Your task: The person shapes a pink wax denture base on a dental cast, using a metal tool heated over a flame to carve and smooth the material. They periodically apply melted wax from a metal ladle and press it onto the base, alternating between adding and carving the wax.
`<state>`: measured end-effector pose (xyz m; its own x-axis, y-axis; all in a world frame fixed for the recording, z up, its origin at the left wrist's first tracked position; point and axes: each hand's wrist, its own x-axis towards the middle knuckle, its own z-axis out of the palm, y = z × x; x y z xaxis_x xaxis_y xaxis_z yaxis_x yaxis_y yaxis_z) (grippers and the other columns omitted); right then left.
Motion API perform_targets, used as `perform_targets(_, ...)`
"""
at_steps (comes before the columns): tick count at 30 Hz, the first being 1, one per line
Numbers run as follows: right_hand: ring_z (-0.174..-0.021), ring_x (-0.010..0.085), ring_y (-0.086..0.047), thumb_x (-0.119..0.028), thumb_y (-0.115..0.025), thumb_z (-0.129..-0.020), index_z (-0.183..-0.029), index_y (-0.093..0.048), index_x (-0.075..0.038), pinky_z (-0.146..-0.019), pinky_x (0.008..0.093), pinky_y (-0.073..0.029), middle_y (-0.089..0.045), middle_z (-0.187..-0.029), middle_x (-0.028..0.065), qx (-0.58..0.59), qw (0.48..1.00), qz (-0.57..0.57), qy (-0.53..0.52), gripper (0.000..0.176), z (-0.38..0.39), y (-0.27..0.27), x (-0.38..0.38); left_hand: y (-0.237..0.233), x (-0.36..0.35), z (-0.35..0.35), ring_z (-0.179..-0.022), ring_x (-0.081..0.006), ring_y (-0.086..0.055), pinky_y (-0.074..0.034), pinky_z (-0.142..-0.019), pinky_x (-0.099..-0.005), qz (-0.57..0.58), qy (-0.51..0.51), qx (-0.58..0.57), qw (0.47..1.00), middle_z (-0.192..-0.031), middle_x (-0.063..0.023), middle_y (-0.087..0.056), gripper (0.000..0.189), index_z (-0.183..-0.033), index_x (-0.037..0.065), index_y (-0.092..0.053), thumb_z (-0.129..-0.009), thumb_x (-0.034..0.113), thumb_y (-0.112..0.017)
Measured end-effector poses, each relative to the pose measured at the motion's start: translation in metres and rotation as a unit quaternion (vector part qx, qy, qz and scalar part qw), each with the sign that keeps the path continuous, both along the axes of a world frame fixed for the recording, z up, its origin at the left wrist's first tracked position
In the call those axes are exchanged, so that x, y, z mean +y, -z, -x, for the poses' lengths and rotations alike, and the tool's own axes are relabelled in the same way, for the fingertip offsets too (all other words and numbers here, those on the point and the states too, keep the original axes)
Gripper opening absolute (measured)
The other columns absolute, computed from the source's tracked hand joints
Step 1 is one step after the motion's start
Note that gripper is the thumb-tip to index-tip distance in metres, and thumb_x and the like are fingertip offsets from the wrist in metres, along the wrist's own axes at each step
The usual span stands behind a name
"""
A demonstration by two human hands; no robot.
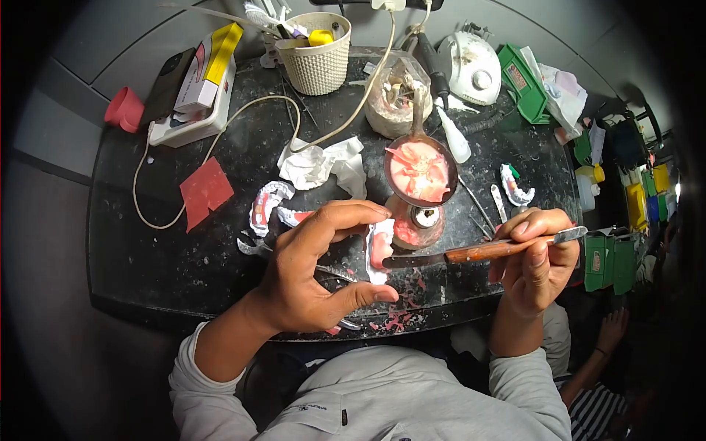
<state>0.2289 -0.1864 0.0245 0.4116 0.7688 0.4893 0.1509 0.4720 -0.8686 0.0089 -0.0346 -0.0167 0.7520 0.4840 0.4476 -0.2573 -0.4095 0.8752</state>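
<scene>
My left hand (312, 268) grips a white plaster dental cast (373, 275) between thumb and fingertips. Pink wax (381, 248) covers the side of the cast that faces right. In my right hand (538, 253) is a wax knife (478, 253) with a wooden handle, and its dark blade meets or nearly meets the pink wax. Just beyond the cast, a small long-handled pan (390, 180) holds pink wax, part melted and part in pieces. Below the pan is a burner (426, 217), partly hidden by it.
Left on the dark table lie a pink wax sheet (206, 192), crumpled tissue (316, 167) and a plaster cast (266, 207). Another cast (517, 185) lies right. A woven basket (318, 65), a debris-filled plastic bag (393, 110) and a squeeze bottle (454, 138) stand behind. Another person's arm (599, 353) shows lower right.
</scene>
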Motion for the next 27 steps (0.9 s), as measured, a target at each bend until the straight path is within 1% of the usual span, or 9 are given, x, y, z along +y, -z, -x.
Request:
perform_targets(2, -0.053, 0.0139, -0.06, -0.022, -0.064, -0.098, -0.103, -0.058, 0.006, -0.044, 0.0217, -0.046, -0.065, -0.085, 0.0193, -0.011, 1.0, 0.009, 0.002, 0.029, 0.001, 0.0003, -0.0001, 0.0027, -0.0009, -0.0017, -0.103, -0.0216, -0.066, -0.053, -0.09, -0.0314, 0.042, 0.025, -0.026, 0.998, -0.124, -0.0204, -0.062, 0.068, -0.126, -0.005, -0.054, -0.074, 0.019, -0.089)
perform_targets(5, -0.054, 0.0138, -0.061, -0.021, -0.064, -0.098, -0.103, -0.058, 0.006, -0.045, 0.0214, -0.046, -0.066, -0.085, 0.019, 0.004, 1.0, 0.006, 0.008, 0.028, 0.0021, -0.0004, 0.0003, 0.0018, -0.0016, -0.0012, -0.105, -0.0199, -0.065, -0.052, -0.09, -0.0305, 0.049, 0.033, -0.026, 0.998, -0.126, -0.0203, -0.06, 0.067, -0.127, -0.005, -0.053, -0.075, 0.016, -0.089)
perform_targets(8, -0.054, 0.0137, -0.061, -0.022, -0.064, -0.098, -0.102, -0.059, 0.006, -0.045, 0.0213, -0.046, -0.066, -0.085, 0.019, -0.013, 1.0, 0.003, -0.002, 0.029, 0.0007, 0.0014, -0.0006, 0.0011, -0.0019, -0.0004, -0.107, -0.0205, -0.065, -0.052, -0.092, -0.0311, 0.064, 0.045, -0.025, 0.997, -0.127, -0.0207, -0.059, 0.067, -0.128, -0.006, -0.052, -0.076, 0.015, -0.088)
perform_targets(11, -0.054, 0.0136, -0.061, -0.022, -0.064, -0.098, -0.102, -0.059, 0.006, -0.045, 0.0214, -0.047, -0.065, -0.085, 0.0187, -0.001, 1.0, 0.0, 0.01, 0.029, 0.0016, -0.0002, 0.0, 0.0018, -0.0023, -0.0006, -0.108, -0.0207, -0.065, -0.052, -0.093, -0.0315, 0.066, 0.046, -0.029, 0.996, -0.128, -0.0206, -0.059, 0.067, -0.128, -0.006, -0.052, -0.076, 0.015, -0.088)
perform_targets(15, -0.054, 0.0136, -0.06, -0.022, -0.064, -0.098, -0.102, -0.059, 0.006, -0.045, 0.0216, -0.046, -0.065, -0.084, 0.0186, -0.008, 1.0, 0.004, 0.0, 0.029, 0.0012, 0.0006, -0.001, 0.0028, -0.0015, -0.0004, -0.109, -0.0208, -0.064, -0.052, -0.094, -0.0318, 0.065, 0.052, -0.029, 0.996, -0.128, -0.0207, -0.059, 0.067, -0.129, -0.007, -0.051, -0.077, 0.015, -0.088)
perform_targets(17, -0.054, 0.0136, -0.06, -0.022, -0.064, -0.098, -0.102, -0.059, 0.006, -0.045, 0.0213, -0.046, -0.065, -0.084, 0.0183, -0.012, 1.0, 0.004, 0.016, 0.029, 0.0023, -0.0002, -0.0005, 0.0025, -0.0016, -0.0005, -0.109, -0.0211, -0.064, -0.052, -0.095, -0.0322, 0.06, 0.049, -0.028, 0.997, -0.128, -0.0205, -0.059, 0.068, -0.129, -0.006, -0.051, -0.076, 0.015, -0.088)
perform_targets(20, -0.054, 0.0137, -0.06, -0.023, -0.064, -0.098, -0.101, -0.059, 0.006, -0.045, 0.0213, -0.047, -0.065, -0.083, 0.0183, -0.014, 1.0, 0.004, 0.012, 0.029, 0.0013, -0.0006, -0.0008, 0.0019, -0.0015, 0.0, -0.109, -0.0213, -0.065, -0.052, -0.095, -0.0324, 0.073, 0.054, -0.023, 0.996, -0.128, -0.0201, -0.059, 0.067, -0.129, -0.006, -0.051, -0.077, 0.016, -0.088)
perform_targets(27, -0.054, 0.0141, -0.06, -0.023, -0.064, -0.098, -0.1, -0.059, 0.006, -0.045, 0.0216, -0.048, -0.064, -0.084, 0.0184, -0.007, 1.0, -0.008, 0.016, 0.029, 0.0007, 0.0001, -0.0017, 0.003, -0.0018, 0.0, -0.106, -0.0212, -0.066, -0.053, -0.092, -0.0324, 0.06, 0.045, -0.018, 0.997, -0.127, -0.0196, -0.06, 0.068, -0.129, -0.006, -0.052, -0.077, 0.02, -0.088)
